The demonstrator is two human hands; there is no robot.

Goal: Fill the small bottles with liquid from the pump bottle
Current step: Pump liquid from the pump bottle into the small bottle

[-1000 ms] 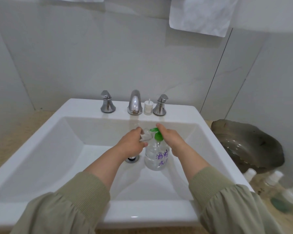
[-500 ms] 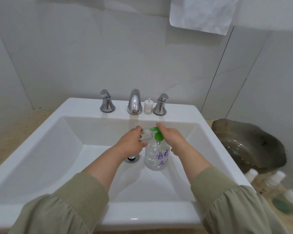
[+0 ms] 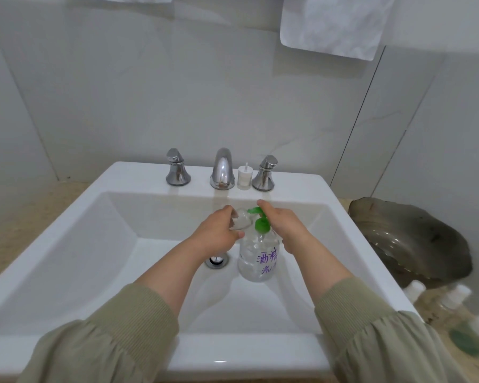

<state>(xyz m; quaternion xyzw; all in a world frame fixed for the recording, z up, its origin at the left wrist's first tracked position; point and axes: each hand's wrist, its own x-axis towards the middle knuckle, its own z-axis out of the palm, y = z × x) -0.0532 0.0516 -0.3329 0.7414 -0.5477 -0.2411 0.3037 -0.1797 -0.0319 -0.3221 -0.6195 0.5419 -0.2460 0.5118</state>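
Observation:
A clear pump bottle (image 3: 257,257) with a green pump head and purple writing stands inside the white sink (image 3: 67,261). My left hand (image 3: 215,234) grips a small clear bottle (image 3: 242,221) and holds it up against the green nozzle. My right hand (image 3: 284,223) rests on the pump head, fingers curved over its top. A small white cap (image 3: 244,176) stands on the sink's back ledge, between the spout and the right tap handle.
The chrome spout (image 3: 222,170) with its two handles lines the back ledge, and the drain (image 3: 217,260) lies just left of the pump bottle. On the counter to the right lie a dark shell-shaped dish (image 3: 409,239) and several small white-capped bottles (image 3: 451,299). A white towel (image 3: 332,23) hangs above.
Both hands and the bottles stay where they were; only the view has shifted slightly.

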